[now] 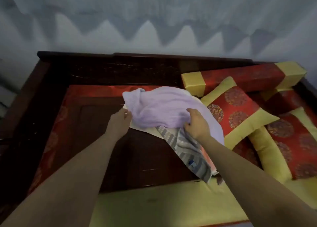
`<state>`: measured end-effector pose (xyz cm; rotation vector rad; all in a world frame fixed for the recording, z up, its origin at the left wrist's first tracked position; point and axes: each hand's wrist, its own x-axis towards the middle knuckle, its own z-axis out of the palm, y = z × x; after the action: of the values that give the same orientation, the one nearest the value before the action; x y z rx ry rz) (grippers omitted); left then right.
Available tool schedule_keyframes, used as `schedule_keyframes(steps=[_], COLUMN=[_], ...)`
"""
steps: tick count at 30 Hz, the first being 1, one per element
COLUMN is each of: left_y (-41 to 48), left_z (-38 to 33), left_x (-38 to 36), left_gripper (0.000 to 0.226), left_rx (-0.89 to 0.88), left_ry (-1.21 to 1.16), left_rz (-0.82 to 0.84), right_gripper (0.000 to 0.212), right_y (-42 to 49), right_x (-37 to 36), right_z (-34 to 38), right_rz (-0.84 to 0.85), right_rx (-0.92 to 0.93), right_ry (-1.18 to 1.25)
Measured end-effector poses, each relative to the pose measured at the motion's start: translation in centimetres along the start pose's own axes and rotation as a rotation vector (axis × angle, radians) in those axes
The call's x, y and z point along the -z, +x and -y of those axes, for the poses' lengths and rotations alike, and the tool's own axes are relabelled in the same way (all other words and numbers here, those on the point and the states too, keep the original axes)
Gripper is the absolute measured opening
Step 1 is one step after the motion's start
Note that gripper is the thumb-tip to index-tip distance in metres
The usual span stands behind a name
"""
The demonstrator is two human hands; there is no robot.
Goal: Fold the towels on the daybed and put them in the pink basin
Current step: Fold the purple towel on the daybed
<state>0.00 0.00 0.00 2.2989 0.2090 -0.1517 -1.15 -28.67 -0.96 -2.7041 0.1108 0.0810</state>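
Both hands hold the crumpled lilac ribbed cloth towel (pixel 164 110). Left hand (pixel 121 118) pinches the towel's left edge with curled fingers. Right hand (pixel 197 123) grips a bunched fold at its near right side, fingers curled into the cloth. The lilac towel lies heaped between the hands. A flat cream towel (pixel 147 129) and a grey-striped towel (pixel 187 151) lie beneath it, projecting from its near edge. A square red-and-yellow silk cushion (pixel 240 111) lies just right of it.
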Motion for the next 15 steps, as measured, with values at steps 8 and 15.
schedule_keyframes(steps=[8, 15], left_y=[3.9, 6.9], left_z=[1.5, 1.6], left_x=[-6.5, -9.8], left_gripper=[0.033, 0.044], left_rx=[0.297, 0.861], left_ry=[-0.172, -1.056], left_rz=[0.140, 0.175], right_gripper=[0.024, 0.029], right_y=[3.6, 4.0], right_x=[-3.8, -2.9], right_z=[-4.9, -5.6], right_rz=[-0.049, -0.181], right_rx=[0.027, 0.157], right_ry=[-0.260, 0.012])
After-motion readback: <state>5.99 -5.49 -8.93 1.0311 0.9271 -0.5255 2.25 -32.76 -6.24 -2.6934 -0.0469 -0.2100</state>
